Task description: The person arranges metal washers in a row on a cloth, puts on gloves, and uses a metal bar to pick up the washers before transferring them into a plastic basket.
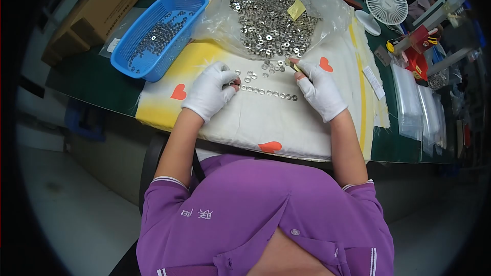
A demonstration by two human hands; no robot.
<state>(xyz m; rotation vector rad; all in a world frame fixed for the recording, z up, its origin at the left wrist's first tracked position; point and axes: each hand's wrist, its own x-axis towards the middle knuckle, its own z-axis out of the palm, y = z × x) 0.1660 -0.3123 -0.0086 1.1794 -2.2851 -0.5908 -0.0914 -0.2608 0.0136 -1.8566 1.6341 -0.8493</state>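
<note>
The left hand (210, 91) curls at the left end of the row of metal rings (269, 92), its hold impossible to tell, the plastic bag (217, 23) lies beyond the row, and the right hand (322, 89), by the row's right end, pinches a small indistinct item (292, 66).

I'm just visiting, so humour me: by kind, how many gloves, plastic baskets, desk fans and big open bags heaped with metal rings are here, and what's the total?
White gloves: 2
Blue plastic basket: 1
White desk fan: 1
Big open bag heaped with metal rings: 1
Total: 5
</note>
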